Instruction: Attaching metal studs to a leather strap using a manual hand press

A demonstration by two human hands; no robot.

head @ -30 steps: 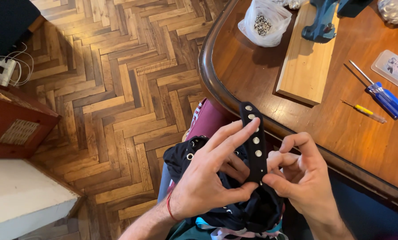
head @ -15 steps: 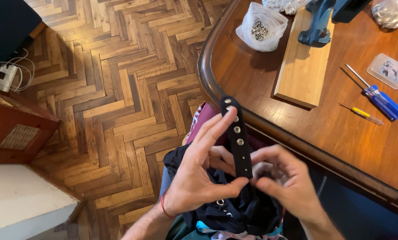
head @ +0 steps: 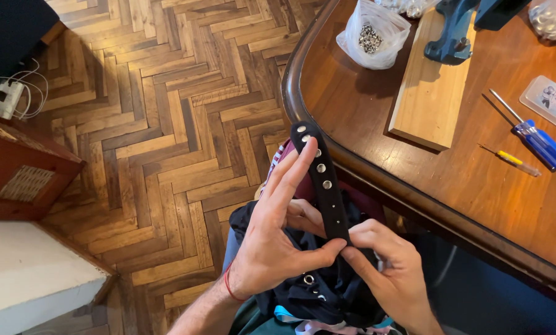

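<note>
Since half a second ago, little has been moved: the black studded strap (head: 322,180) is kept upright over the lap beside the table (head: 365,111), pinched at its base by left hand (head: 278,248) and right hand (head: 389,273), each grip pressed together, so the strap is judged steadied for close handling.

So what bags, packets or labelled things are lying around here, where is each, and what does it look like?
Clear plastic bag: far table edge, bulging, holds small silvery metal bits.
Second clear bag: table's far right corner, crumpled, partly cut off.
Small clear flat case: right of the wooden board, rounded rectangle with a pale printed insert.
No screens or signs show.
</note>
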